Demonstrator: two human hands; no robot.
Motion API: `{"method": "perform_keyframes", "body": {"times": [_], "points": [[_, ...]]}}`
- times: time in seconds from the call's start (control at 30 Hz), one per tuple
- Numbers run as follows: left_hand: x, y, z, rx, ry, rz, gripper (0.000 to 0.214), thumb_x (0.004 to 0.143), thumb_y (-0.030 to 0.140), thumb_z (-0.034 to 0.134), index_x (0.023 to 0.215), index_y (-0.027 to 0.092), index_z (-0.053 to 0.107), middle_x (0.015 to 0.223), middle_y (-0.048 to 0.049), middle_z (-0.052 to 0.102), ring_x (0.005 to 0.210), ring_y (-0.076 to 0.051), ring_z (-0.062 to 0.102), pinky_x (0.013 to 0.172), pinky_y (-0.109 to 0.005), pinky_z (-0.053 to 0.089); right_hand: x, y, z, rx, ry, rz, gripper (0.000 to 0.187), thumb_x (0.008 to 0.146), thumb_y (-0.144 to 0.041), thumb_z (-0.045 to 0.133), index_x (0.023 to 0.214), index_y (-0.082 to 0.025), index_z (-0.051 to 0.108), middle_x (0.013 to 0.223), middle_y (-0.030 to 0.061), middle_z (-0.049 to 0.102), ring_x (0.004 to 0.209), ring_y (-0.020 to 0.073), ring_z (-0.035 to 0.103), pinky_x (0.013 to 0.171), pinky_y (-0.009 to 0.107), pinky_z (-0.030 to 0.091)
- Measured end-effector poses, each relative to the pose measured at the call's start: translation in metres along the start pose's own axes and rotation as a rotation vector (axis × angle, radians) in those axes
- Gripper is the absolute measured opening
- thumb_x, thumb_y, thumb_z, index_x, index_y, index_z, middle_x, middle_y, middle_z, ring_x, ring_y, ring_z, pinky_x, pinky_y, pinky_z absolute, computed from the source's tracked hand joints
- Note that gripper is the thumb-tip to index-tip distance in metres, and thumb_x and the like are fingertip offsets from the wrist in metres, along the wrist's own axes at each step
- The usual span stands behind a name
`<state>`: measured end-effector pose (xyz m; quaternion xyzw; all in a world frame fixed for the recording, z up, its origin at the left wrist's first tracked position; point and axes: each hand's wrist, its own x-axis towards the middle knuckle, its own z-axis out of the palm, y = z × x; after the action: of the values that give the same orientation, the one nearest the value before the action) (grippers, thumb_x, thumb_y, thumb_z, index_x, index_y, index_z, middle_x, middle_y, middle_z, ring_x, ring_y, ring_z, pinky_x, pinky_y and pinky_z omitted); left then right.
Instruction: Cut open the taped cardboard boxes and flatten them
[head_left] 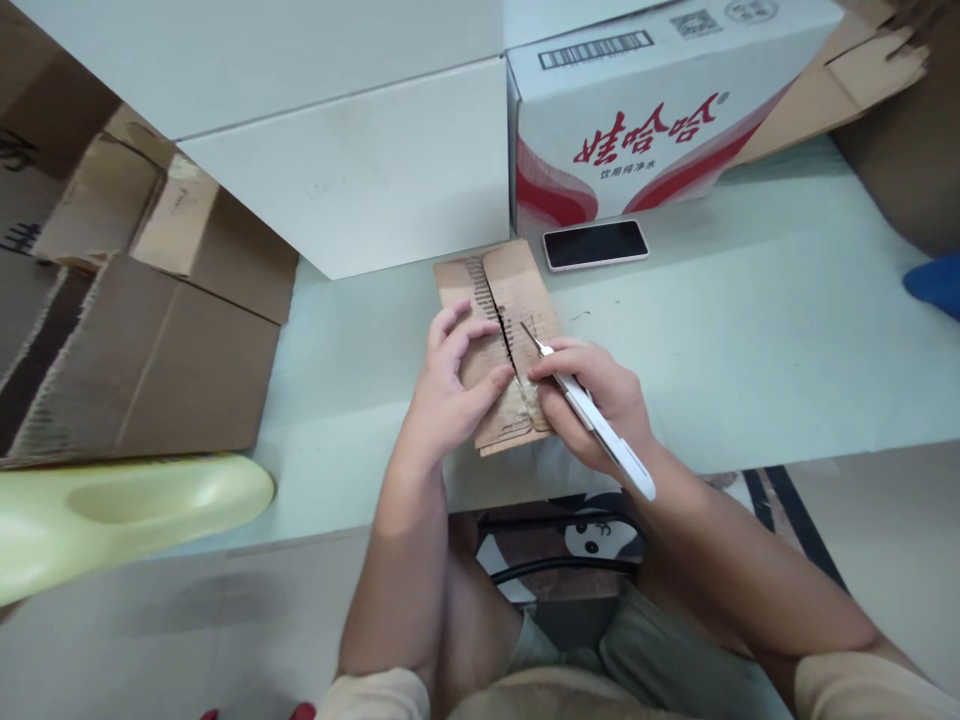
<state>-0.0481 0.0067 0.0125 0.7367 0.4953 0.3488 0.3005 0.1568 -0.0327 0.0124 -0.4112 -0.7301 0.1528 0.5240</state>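
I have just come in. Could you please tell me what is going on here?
Someone's left hand rests on folded-looking brown cardboard on a pale table. The right hand holds a white-handled knife, its tip just right of a dark slit; whether the tip touches the cardboard is unclear. A phone lies beyond, in front of a white and red box.

The pale table [757, 330] carries folded cardboard [525, 284], a phone [595, 245] and boxes [660, 140].
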Motion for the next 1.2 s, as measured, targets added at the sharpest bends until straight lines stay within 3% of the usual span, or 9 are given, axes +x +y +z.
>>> {"method": "perform_keyframes", "body": {"times": [0.17, 0.27, 0.43, 0.6, 0.8, 0.93, 1.07, 1.2], "points": [[-0.002, 0.011, 0.003, 0.040, -0.003, -0.055, 0.031, 0.093, 0.031, 0.074, 0.123, 0.029, 0.071, 0.167, -0.0092, 0.038, 0.161, -0.034, 0.035, 0.130, -0.059, 0.037, -0.010, 0.005, 0.004, 0.083, 0.063, 0.104, 0.018, 0.097, -0.019, 0.062, 0.111, -0.029, 0.064, 0.105, 0.0019, 0.076, 0.103, 0.0208, 0.076, 0.091, 0.041, 0.061], [-0.005, 0.025, 0.003, 0.106, 0.002, -0.085, 0.029, 0.093, 0.023, 0.068, 0.121, 0.030, 0.073, 0.164, -0.0080, 0.044, 0.159, -0.034, 0.037, 0.131, -0.062, 0.034, -0.016, 0.011, 0.009, 0.217, 0.148, 0.137, 0.017, 0.101, -0.025, 0.060, 0.117, -0.030, 0.061, 0.109, 0.0026, 0.073, 0.106, 0.0210, 0.074, 0.093, 0.042, 0.060], [-0.009, 0.049, 0.002, 0.191, -0.061, -0.059, 0.029, 0.093, 0.033, 0.068, 0.122, 0.028, 0.072, 0.157, -0.0094, 0.052, 0.154, -0.035, 0.043, 0.132, -0.065, 0.029, -0.018, 0.014, 0.013, 0.332, 0.191, 0.132, 0.014, 0.103, -0.029, 0.061, 0.116, -0.031, 0.059, 0.105, 0.0012, 0.069, 0.108, 0.0201, 0.074, 0.097, 0.042, 0.059], [-0.011, 0.054, 0.007, 0.140, -0.039, -0.147, 0.057, 0.083, 0.039, 0.079, 0.135, 0.027, 0.062, 0.163, -0.0141, 0.039, 0.159, -0.037, 0.036, 0.131, -0.061, 0.034, -0.018, 0.011, 0.016, 0.367, 0.219, 0.149, 0.013, 0.103, -0.032, 0.062, 0.116, -0.030, 0.059, 0.102, 0.0009, 0.067, 0.110, 0.0206, 0.074, 0.098, 0.043, 0.060], [-0.013, 0.053, 0.004, -0.004, -0.079, -0.115, 0.072, 0.078, 0.032, 0.082, 0.143, 0.033, 0.052, 0.168, -0.0107, 0.027, 0.164, -0.035, 0.027, 0.130, -0.055, 0.037, -0.020, 0.010, 0.021, 0.373, 0.242, 0.161, 0.014, 0.104, -0.035, 0.059, 0.117, -0.030, 0.056, 0.099, 0.0004, 0.066, 0.115, 0.0217, 0.074, 0.100, 0.045, 0.061], [-0.015, 0.051, -0.001, -0.025, -0.109, -0.055, 0.082, 0.073, 0.033, 0.089, 0.145, 0.035, 0.050, 0.169, -0.0107, 0.025, 0.165, -0.039, 0.022, 0.130, -0.059, 0.035, -0.021, 0.009, 0.023, 0.375, 0.238, 0.177, 0.014, 0.104, -0.038, 0.059, 0.116, -0.030, 0.056, 0.099, 0.0013, 0.067, 0.118, 0.0226, 0.073, 0.101, 0.045, 0.062], [-0.018, 0.049, -0.004, 0.024, -0.216, 0.021, 0.101, 0.064, 0.035, 0.097, 0.151, 0.038, 0.046, 0.173, -0.0118, 0.017, 0.166, -0.045, 0.014, 0.129, -0.065, 0.035, -0.020, 0.007, 0.025, 0.407, 0.261, 0.176, 0.013, 0.104, -0.037, 0.059, 0.115, -0.031, 0.057, 0.097, 0.0012, 0.066, 0.117, 0.0224, 0.073, 0.101, 0.044, 0.060], [-0.018, 0.048, -0.004, 0.066, -0.216, 0.030, 0.096, 0.069, 0.026, 0.092, 0.151, 0.038, 0.045, 0.174, -0.0117, 0.018, 0.166, -0.044, 0.016, 0.129, -0.066, 0.036, -0.019, 0.005, 0.025, 0.422, 0.275, 0.184, 0.012, 0.104, -0.037, 0.060, 0.114, -0.030, 0.058, 0.096, 0.0011, 0.066, 0.117, 0.0212, 0.073, 0.102, 0.042, 0.059]]}}
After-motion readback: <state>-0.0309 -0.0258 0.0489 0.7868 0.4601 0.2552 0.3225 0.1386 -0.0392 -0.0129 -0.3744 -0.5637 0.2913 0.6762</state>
